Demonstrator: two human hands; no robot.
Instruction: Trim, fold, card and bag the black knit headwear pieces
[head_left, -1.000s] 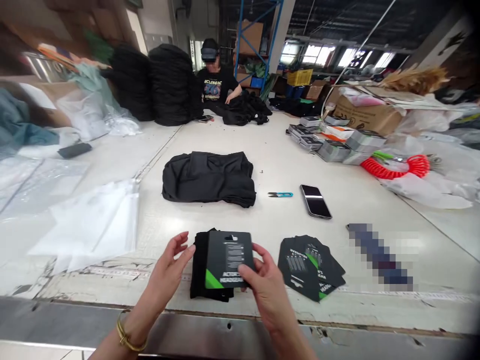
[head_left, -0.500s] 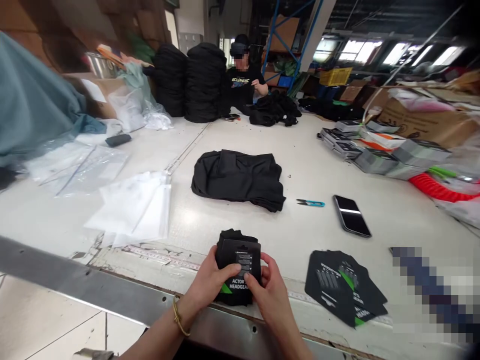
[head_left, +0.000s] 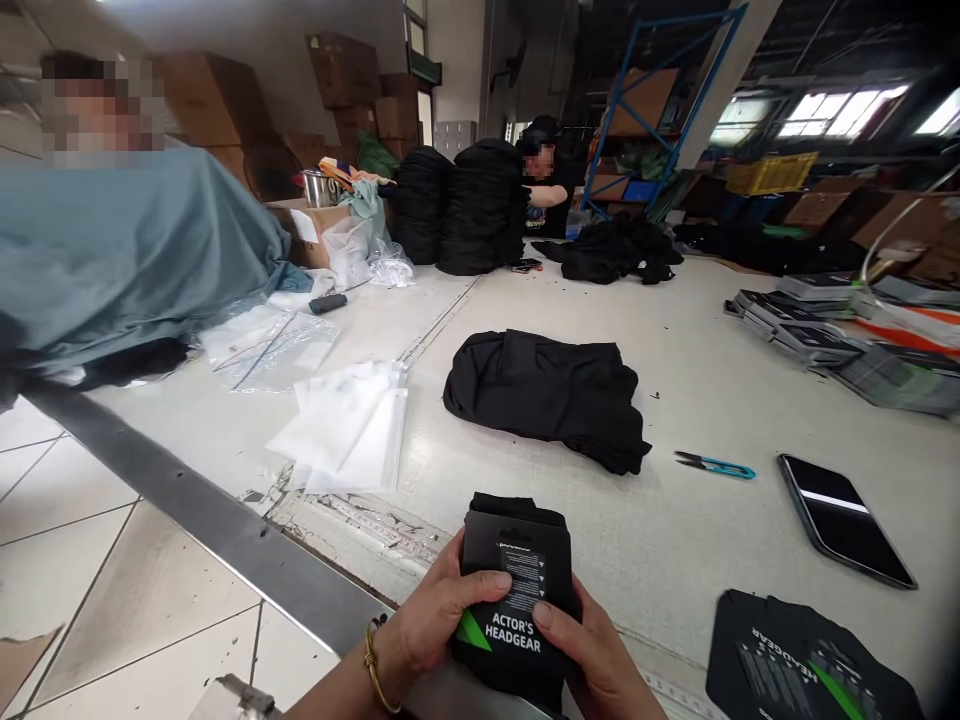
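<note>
Between both hands, at the table's near edge, is a folded black headgear [head_left: 517, 505] with a printed black card [head_left: 517, 570] lying flat on its front. The card reads "ACTOR'S HEADGEAR" and has a green corner stripe. My left hand [head_left: 439, 610] grips the left side, thumb pressed on the card. On the right side my right hand [head_left: 589, 640] does the same, its thumb near the lettering. The other fingers of both hands are hidden behind the bundle. Beyond lies a pile of folded black cloth [head_left: 547, 395]. More printed cards [head_left: 795, 650] are fanned out at the lower right.
White plastic bags [head_left: 349, 430] lie left of the cloth pile. Blue thread snips [head_left: 716, 465] and a phone [head_left: 847, 520] rest on the right. Stacked packs of cards [head_left: 795, 320] stand farther right. A co-worker [head_left: 551, 190] is behind tall black fabric stacks [head_left: 480, 205]; another person sits far left.
The view has swung left, so the table's things appear farther right. Both hands still hold the headgear and card, now nearer the camera. The co-worker's arm has moved across the body.
</note>
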